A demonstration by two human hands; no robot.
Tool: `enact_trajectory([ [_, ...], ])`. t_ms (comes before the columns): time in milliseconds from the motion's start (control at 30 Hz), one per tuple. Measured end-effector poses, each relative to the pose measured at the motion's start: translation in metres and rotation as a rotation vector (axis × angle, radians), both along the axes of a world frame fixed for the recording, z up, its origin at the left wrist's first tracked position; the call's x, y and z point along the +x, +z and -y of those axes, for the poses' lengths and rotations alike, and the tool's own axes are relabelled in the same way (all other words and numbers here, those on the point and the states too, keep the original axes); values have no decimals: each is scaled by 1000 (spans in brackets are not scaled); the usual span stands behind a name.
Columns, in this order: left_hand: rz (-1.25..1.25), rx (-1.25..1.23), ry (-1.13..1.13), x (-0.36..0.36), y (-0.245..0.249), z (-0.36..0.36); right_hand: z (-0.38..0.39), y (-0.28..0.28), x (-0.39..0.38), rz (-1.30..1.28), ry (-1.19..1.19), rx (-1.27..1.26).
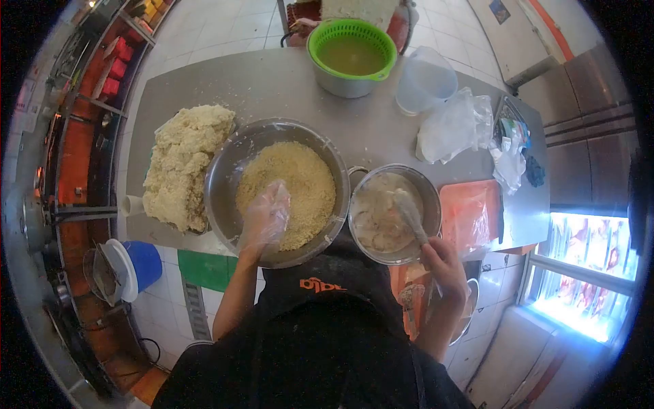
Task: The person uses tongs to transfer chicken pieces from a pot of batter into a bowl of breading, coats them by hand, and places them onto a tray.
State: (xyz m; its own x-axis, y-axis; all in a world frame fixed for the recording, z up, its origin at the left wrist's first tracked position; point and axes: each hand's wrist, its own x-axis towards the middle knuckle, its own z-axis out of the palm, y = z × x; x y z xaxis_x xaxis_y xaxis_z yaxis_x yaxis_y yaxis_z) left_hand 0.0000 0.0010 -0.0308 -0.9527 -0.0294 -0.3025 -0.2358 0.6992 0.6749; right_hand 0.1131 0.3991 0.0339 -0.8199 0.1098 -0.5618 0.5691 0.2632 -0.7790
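Observation:
My left hand (267, 215), in a clear plastic glove, rests over pale yellow crumbs (300, 174) inside a wide metal bowl (223, 163). Its fingers look loosely stretched out on the crumbs. My bare right hand (446, 267) is closed around the handle of a batter-coated utensil (407, 210). The utensil's head dips into a metal pot (436, 187) of whitish batter (373, 204) with lumpy pieces in it; its exact kind is obscured by the coating. Left of the bowl, a big heap of similar crumbs (187, 163) is piled on the table.
At the table's (272, 82) far side stand a green strainer (351, 37) over a pot and a translucent plastic tub (426, 80). Plastic bags (456, 129) and an orange tray (470, 211) lie to the right. A blue bucket (145, 269) is low on the left.

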Motion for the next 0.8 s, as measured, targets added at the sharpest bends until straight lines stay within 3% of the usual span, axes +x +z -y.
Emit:
enact_trajectory([
  [67, 31, 6, 26, 0, 6, 0, -7, -3, 10, -24, -86, -98],
  [167, -41, -63, -88, 11, -2, 2, -15, 3, 16, -127, -20, -71],
  [267, -287, -151, -393, 22, -8, -11, -3, 17, 16, -55, -223, -136],
  [367, 150, 45, -579, 22, 4, -30, -11, 1, 13, -110, -162, -159],
  [467, 52, -209, -387, 28, -49, -39, -6, -6, 15, -128, -195, -134],
  [567, -159, -376, -553, 9, -80, -8, -9, -16, 18, -143, -169, -160],
  [733, 158, -167, -493, 12, 14, -19, -7, -13, 21, -66, -193, -108],
  [800, 279, -123, -495, 14, 17, -27, -6, -19, 19, -101, -170, -98],
])
